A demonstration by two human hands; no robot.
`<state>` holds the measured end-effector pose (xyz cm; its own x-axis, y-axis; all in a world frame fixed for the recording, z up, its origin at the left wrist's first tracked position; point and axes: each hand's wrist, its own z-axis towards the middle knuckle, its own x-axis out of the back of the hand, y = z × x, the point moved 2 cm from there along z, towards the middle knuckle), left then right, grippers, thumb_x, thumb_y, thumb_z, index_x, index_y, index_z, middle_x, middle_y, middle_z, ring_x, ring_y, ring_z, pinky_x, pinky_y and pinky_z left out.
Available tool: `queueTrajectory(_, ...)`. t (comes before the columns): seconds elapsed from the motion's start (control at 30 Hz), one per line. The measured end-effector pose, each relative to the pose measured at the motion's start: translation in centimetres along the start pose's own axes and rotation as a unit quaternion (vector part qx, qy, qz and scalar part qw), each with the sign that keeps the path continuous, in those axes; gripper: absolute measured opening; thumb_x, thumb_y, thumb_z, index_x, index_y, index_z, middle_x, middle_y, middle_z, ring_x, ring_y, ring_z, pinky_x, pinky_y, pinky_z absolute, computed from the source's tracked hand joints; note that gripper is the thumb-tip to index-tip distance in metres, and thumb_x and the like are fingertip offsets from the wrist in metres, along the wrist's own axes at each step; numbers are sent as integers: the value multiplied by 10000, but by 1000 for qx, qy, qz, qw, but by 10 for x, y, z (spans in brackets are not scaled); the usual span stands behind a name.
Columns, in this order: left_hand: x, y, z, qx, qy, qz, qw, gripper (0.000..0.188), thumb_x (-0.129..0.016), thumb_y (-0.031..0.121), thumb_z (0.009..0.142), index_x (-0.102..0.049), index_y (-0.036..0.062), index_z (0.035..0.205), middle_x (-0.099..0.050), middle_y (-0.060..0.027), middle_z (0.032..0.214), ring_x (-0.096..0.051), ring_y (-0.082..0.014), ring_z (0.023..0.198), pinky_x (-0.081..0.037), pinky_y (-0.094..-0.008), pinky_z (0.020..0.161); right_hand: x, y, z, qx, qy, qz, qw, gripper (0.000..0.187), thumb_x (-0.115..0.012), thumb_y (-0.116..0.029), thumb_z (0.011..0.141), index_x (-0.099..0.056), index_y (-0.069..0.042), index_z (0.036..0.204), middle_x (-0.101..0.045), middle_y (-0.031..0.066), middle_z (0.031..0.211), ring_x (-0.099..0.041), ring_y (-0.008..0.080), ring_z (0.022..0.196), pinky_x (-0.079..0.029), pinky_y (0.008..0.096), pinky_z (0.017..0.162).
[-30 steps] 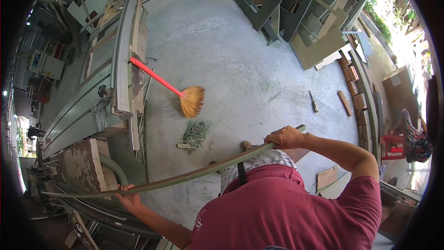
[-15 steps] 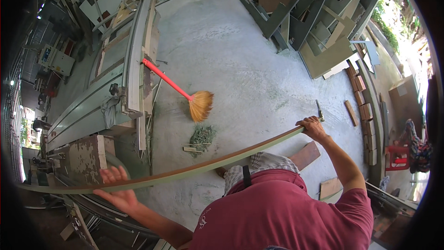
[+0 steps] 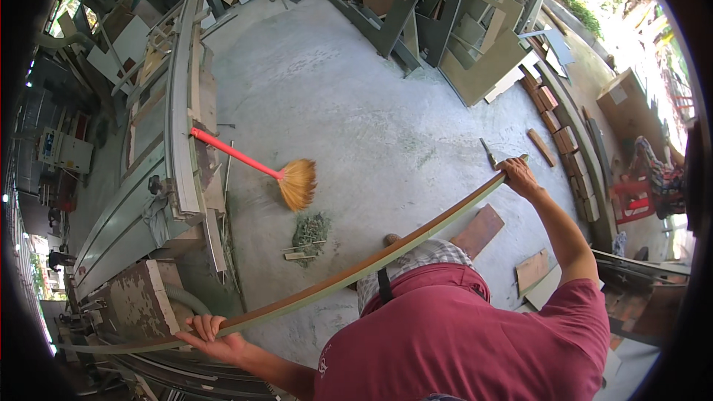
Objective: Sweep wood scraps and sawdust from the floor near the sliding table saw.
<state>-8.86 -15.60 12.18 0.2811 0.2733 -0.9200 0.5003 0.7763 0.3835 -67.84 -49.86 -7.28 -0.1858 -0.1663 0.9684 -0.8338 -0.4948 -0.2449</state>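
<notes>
A long, narrow strip of board point(image 3: 356, 271), brown on top and pale green along its side, runs across in front of my body. Near its right end, my right hand point(image 3: 520, 177) is closed around it. Further down at the left, my left hand point(image 3: 215, 340) holds the strip from below, palm up, with the fingers curled over its edge. The strip's left end reaches past that hand toward the machine and stacked lengths. Just beyond my right hand, a small metal tool point(image 3: 488, 152) stands out against the floor; I cannot make out its kind.
A red-handled broom point(image 3: 297, 182) rests by a sweepings pile point(image 3: 310, 238). To the left stands a long saw table point(image 3: 178, 141). Panel offcuts point(image 3: 475, 67) lean at the far right, near stacked wooden blocks point(image 3: 568, 141). A brown board point(image 3: 477, 232) lies by my legs.
My left hand has gone from spread fingers to fingers curled on the strip. The strip now slants more steeply, its left part lower and its right end higher in view. The view has shifted.
</notes>
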Motion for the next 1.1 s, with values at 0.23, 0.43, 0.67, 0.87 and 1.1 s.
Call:
queueTrajectory(0.23, -54, -11, 0, -38, -181, 51, 981, 260, -356, 265, 926, -414, 14, 887, -270, 24, 483, -223, -38, 348, -239, -164, 333, -5, -12, 1, -106, -62, -64, 990, 583, -531, -81, 754, -291, -110, 1285, -395, 108, 1256, -322, 305, 1197, -296, 471, 940)
queueTrajectory(0.43, -81, -13, -5, -95, -208, 118, 966, 227, -328, 244, 933, -378, 35, 861, -266, 27, 468, -222, -33, 340, -228, -161, 323, 73, -3, 31, -290, -56, 44, 954, 716, -478, -112, 791, -53, -140, 1367, -382, 222, 1254, -348, 356, 1180, -328, 429, 934)
queueTrajectory(0.67, -84, -21, -5, -119, -147, 183, 965, 243, -289, 277, 941, -371, 70, 845, -237, 37, 451, -183, -34, 329, -188, -163, 293, 290, -71, 45, -239, 548, -53, 800, 472, -440, -130, 887, -238, -40, 1304, -399, 187, 1261, -432, 255, 1131, -346, 331, 924)
queueTrajectory(0.87, -88, -32, -7, -162, -88, 255, 949, 274, -295, 308, 938, -401, 82, 826, -227, 53, 439, -150, -22, 323, -157, -159, 280, 174, -172, 72, 111, 136, -18, 984, 622, -617, -268, 759, -310, -133, 1282, -435, 124, 1217, -383, 292, 1157, -310, 392, 981)
queueTrajectory(1.1, -88, -29, -18, -135, -112, 249, 953, 254, -342, 274, 931, -415, 63, 810, -218, 43, 470, -153, -23, 347, -181, -151, 285, 0, -40, 19, -145, -106, 97, 979, 637, -502, -425, 817, -287, -68, 1299, -359, 197, 1281, -333, 329, 1196, -280, 416, 985)
